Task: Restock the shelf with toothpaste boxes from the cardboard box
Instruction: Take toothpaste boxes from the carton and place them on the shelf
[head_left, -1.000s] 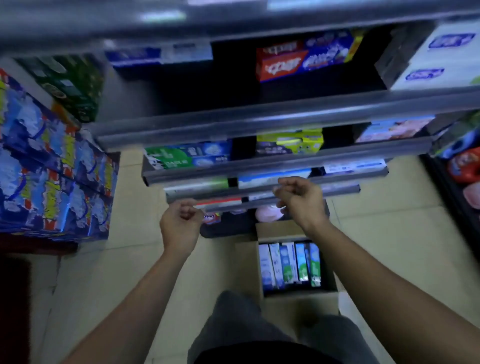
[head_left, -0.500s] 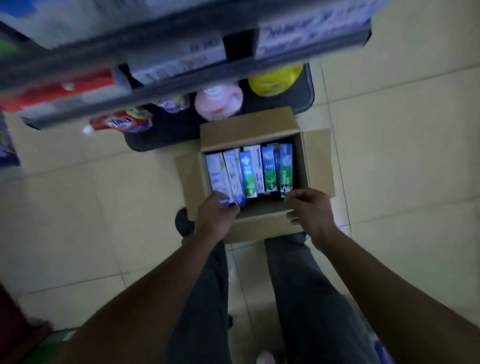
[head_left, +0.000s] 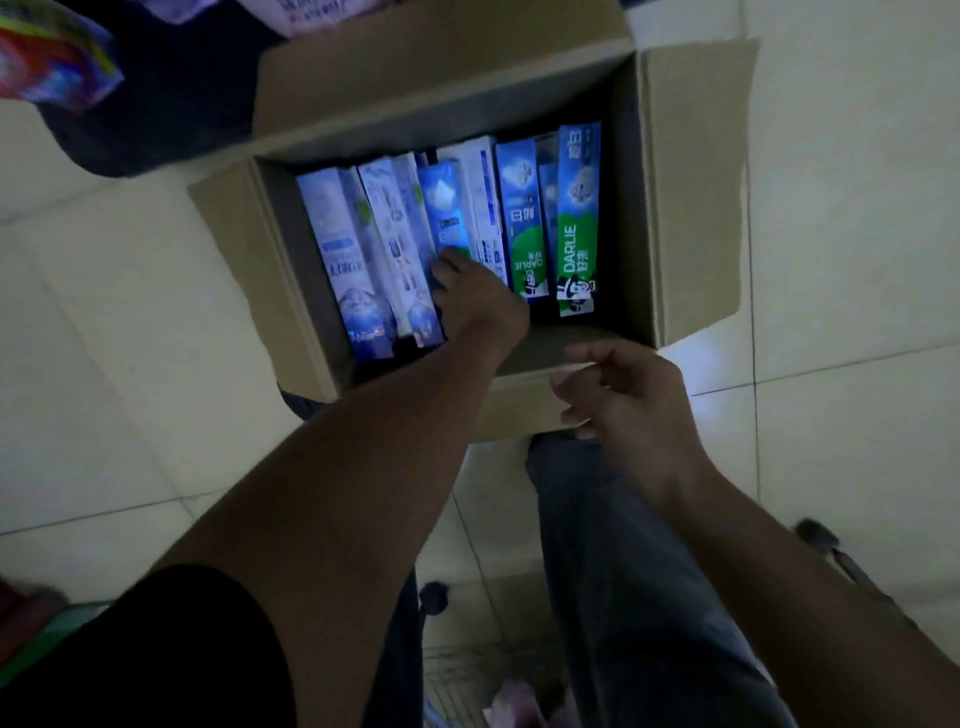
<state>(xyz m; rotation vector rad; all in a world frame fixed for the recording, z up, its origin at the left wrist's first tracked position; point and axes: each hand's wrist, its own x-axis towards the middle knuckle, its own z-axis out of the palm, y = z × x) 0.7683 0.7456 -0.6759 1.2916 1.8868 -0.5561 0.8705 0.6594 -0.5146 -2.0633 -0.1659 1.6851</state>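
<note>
An open cardboard box (head_left: 647, 218) stands on the tiled floor below me. Several toothpaste boxes stand on edge in a row inside it, blue and white ones at the left and a green Darlie box (head_left: 577, 228) at the right. My left hand (head_left: 475, 304) reaches down into the middle of the row, its fingers curled over the near end of a blue toothpaste box (head_left: 442, 208); the thumb is hidden. My right hand (head_left: 626, 405) hovers over the box's near flap with fingers loosely curled, holding nothing.
The dark base of the shelf unit (head_left: 171, 104) lies beyond the box at the top left, with a colourful packet (head_left: 47, 57) on it. My legs in grey trousers (head_left: 623, 571) stand just behind the box. Pale floor tiles surround it.
The view dropped from the shelf rails to the box on the floor. Both hands came down from the rail; the left went from the box's near edge into the row of toothpaste boxes.
</note>
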